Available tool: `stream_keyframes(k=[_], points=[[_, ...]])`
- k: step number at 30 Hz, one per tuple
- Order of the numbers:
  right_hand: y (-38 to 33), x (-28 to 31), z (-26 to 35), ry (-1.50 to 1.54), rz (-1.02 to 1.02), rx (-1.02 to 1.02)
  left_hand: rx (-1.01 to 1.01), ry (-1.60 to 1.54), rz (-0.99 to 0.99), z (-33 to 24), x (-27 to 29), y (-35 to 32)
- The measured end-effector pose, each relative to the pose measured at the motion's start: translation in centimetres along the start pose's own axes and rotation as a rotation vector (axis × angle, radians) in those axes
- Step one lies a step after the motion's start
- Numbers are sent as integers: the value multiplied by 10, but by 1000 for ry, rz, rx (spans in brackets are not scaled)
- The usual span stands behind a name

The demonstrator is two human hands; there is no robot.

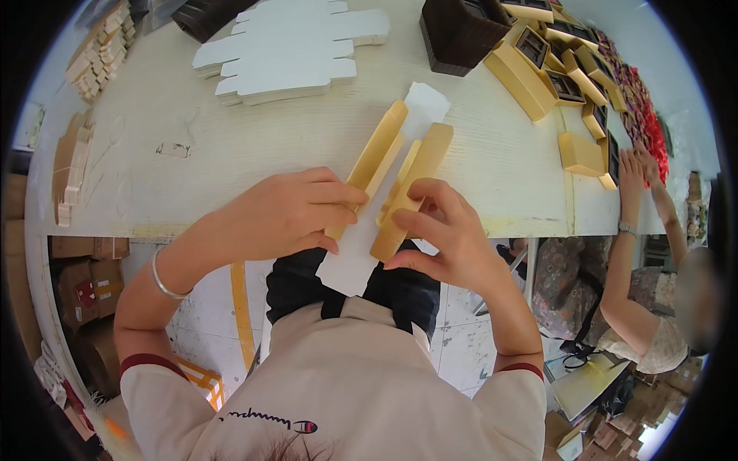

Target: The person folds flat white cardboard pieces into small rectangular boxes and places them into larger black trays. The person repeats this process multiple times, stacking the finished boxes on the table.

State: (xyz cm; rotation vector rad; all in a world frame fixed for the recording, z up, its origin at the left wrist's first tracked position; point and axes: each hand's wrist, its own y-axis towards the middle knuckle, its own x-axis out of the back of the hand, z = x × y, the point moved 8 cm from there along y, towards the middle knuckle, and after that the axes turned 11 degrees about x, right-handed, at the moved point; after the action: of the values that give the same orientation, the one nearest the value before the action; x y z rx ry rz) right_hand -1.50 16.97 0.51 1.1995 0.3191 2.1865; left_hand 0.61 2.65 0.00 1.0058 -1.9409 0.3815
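A partly folded cardboard box [427, 161], gold outside and white inside, lies lengthwise at the table's front edge. Its two long sides stand up, and its white end flaps stretch flat, the near one jutting past the edge above my lap. My left hand [296, 211] pinches the left side wall near its lower end, thumb below and fingers on the gold face. On the opposite wall, the curled fingers of my right hand [446, 234] grip the gold side, with the thumb close to its near end.
A stack of flat white box blanks [284, 50] lies at the back, beside a dark brown container [461, 34]. Several gold boxes with dark inserts [565, 84] are heaped at the right. There a co-worker's hands [638, 165] reach toward red items [652, 131]. More blanks [71, 169] stand left.
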Motion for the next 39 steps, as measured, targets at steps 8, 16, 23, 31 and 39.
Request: stream_keyframes(k=[8,16,23,31,39], points=[[12,-15,5,-67,-44,14,98,-159,-109,-1,-3,23],[5,-20,-10,192,-210,-258,215,-222,-194,-1,-10,26],[-6,-4,17,-48,-73,-95,369,-287,-159,5,-15,25],[-15,-5,3,-165,-181,111,560,-669,311,5,-13,37],[-12,-3,-17,277,-514,-217,454,-735,41,14,-16,29]])
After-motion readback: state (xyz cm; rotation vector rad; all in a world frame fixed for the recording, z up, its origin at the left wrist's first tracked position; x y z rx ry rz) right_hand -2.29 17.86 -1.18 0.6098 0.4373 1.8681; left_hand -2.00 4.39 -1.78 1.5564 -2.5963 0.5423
